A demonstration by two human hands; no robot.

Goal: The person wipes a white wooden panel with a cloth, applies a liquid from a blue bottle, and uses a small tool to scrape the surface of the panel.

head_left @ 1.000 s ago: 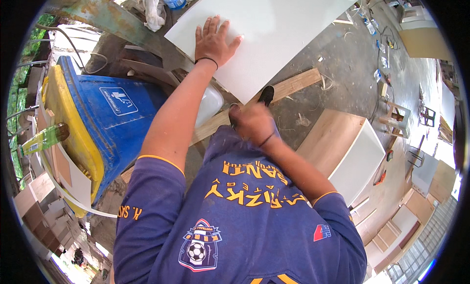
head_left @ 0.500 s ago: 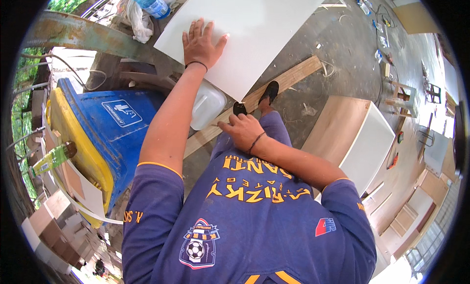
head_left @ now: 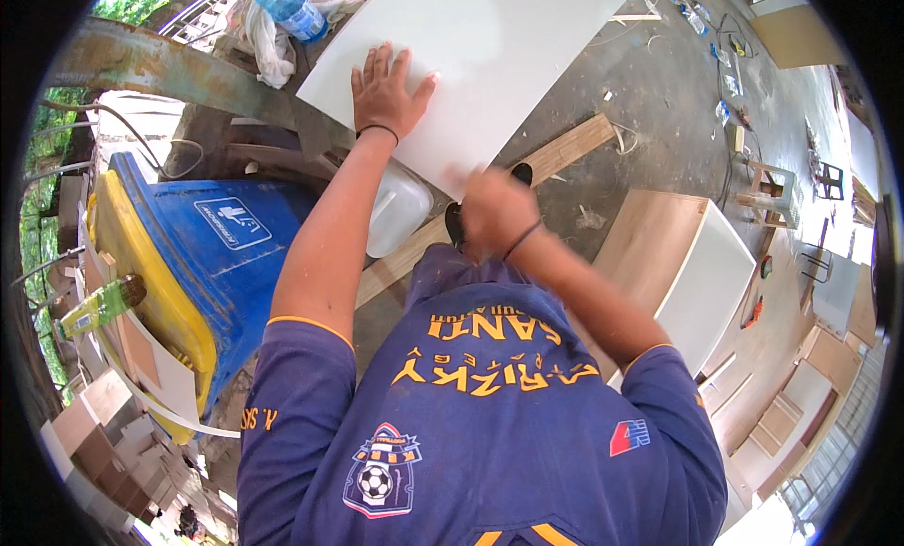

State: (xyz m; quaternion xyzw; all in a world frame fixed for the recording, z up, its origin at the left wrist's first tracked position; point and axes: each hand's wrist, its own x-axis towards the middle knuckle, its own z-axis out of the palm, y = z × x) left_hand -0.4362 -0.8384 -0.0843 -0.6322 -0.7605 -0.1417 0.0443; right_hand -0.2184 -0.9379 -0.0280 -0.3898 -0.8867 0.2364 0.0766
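Right hand (head_left: pixel 499 212) nearer flat white panel (head_left: pixel 476 71).

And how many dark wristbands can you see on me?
2. One wristband sits just behind the left hand, which lies flat on the white panel; the other wristband sits just behind the blurred right hand. No others show.
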